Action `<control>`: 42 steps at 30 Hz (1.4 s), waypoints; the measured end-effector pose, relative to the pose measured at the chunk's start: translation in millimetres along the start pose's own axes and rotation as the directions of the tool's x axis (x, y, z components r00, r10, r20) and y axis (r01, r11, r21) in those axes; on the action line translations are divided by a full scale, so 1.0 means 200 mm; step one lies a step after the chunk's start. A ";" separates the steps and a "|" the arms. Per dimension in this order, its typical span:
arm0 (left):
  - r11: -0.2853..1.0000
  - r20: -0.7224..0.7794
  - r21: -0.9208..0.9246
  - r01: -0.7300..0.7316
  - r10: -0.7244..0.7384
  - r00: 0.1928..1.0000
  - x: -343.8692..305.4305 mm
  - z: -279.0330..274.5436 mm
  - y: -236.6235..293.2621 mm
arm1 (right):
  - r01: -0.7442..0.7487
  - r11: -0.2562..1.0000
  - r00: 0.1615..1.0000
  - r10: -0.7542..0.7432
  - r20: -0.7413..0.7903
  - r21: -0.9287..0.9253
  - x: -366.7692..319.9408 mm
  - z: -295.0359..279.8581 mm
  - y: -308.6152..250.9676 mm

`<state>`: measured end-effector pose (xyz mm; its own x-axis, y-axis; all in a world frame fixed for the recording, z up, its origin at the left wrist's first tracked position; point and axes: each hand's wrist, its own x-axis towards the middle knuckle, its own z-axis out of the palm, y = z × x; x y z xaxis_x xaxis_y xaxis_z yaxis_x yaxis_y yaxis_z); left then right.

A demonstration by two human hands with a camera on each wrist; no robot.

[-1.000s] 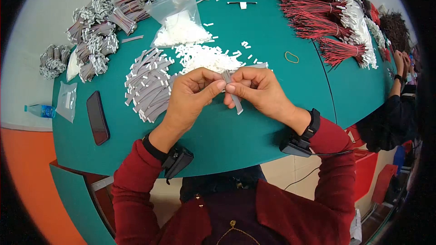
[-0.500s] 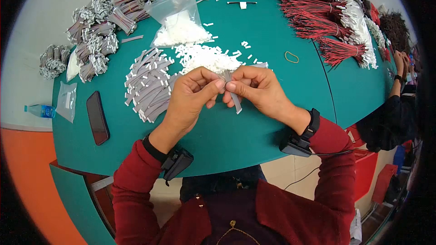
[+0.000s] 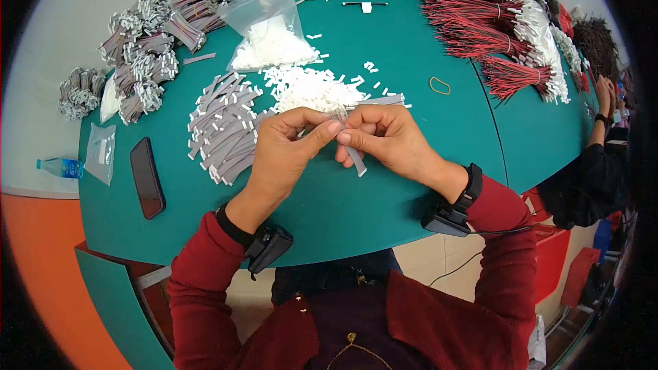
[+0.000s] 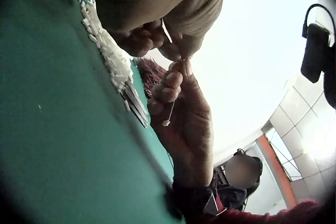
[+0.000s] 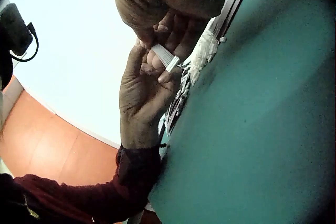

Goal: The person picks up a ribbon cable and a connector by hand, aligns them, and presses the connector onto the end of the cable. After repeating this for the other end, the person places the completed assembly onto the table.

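In the head view my left hand [image 3: 286,147] and my right hand [image 3: 397,138] meet in front of a heap of white pieces [image 3: 312,89]. Between their thumbs and fingertips both pinch one grey flat cable [image 3: 356,159], whose lower end slants down past the right fingers. The right wrist view shows the cable [image 5: 165,57] fanning to a white connector [image 5: 172,64] beside the left fingers. Fingers hide the middle of the cable. Left of the heap lies a pile of grey cables [image 3: 223,130] with white ends.
A clear bag [image 3: 271,38] of white pieces stands behind the heap. Bundled grey cables [image 3: 144,62] are at the left, near a phone [image 3: 148,178] and a bottle [image 3: 62,166]. Red-black wire bundles [image 3: 480,20] fill the back right. A rubber band [image 3: 440,86] lies nearer; another person's arm [image 3: 598,120] is far right.
The fingertips have shifted slightly around the cable, and its lower end has moved a little downward. Both forearms stay nearly where they were.
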<state>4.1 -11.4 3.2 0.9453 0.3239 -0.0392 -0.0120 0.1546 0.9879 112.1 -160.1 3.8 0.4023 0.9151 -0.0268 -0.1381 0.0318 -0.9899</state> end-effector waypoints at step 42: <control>0.999 0.016 -0.002 -0.054 0.054 0.998 -0.01 0.01 0.01 | 0.008 0.999 1.000 -0.008 0.013 -0.044 -0.01 0.01 0.00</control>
<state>3.1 -13.6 6.2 0.9483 0.3171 0.0167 -0.0639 0.1390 0.9882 110.4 -160.5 3.2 0.3919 0.9198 -0.0173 -0.0946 0.0216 -0.9953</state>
